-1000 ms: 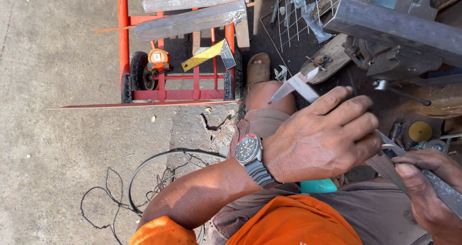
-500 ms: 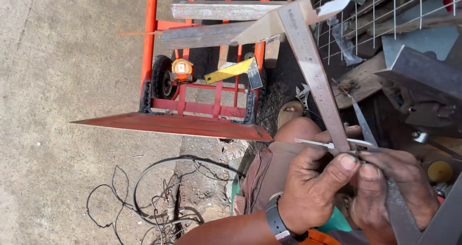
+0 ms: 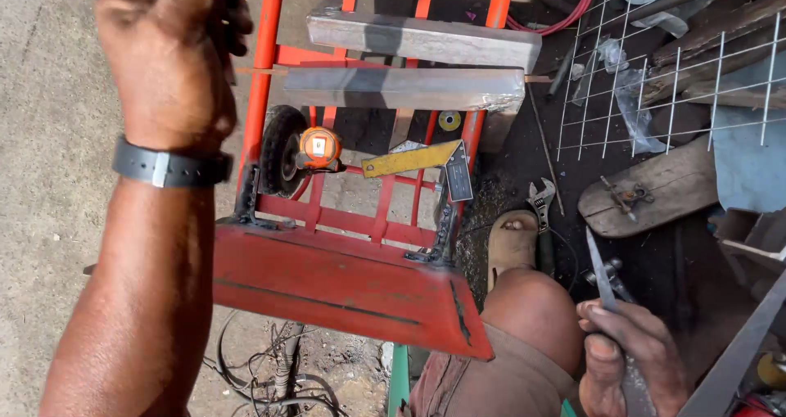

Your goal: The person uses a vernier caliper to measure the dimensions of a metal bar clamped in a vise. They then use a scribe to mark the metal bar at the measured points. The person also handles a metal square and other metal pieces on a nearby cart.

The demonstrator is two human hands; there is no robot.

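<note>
The left hand (image 3: 168,53) is raised at about 10 o'clock in the view, its back toward the camera and the fingers curled over out of sight, so I cannot tell whether it grips anything. A dark wristband (image 3: 170,166) circles the wrist, and the forearm runs down to the bottom edge at 7 o'clock.

The right hand (image 3: 630,360) sits at 5 o'clock, partly cut off by the lower edge, closed around a thin flat metal strip (image 3: 602,274) that rises from the fist toward 12 o'clock. The strip's lower part is hidden in the fingers. Just beside this hand, toward 9 o'clock, is the person's bent knee (image 3: 532,315), and above it a sandalled foot (image 3: 512,241) on the ground.

In the middle lies a red hand truck (image 3: 344,282), its flat plate nearest the camera and its top cut off by the upper edge. Two grey steel angle bars (image 3: 405,88) lie across its frame. Lower on the frame rest an orange tape measure (image 3: 319,148) beside the wheel and a yellow-armed square (image 3: 413,159).

At 3 o'clock of the foot lies an adjustable wrench (image 3: 540,200). Wire mesh (image 3: 663,81) and a wooden board (image 3: 647,192) fill the 2 o'clock area, shaded and hard to sort out. Tangled wire (image 3: 262,364) lies at 6 o'clock, half hidden under the plate.
</note>
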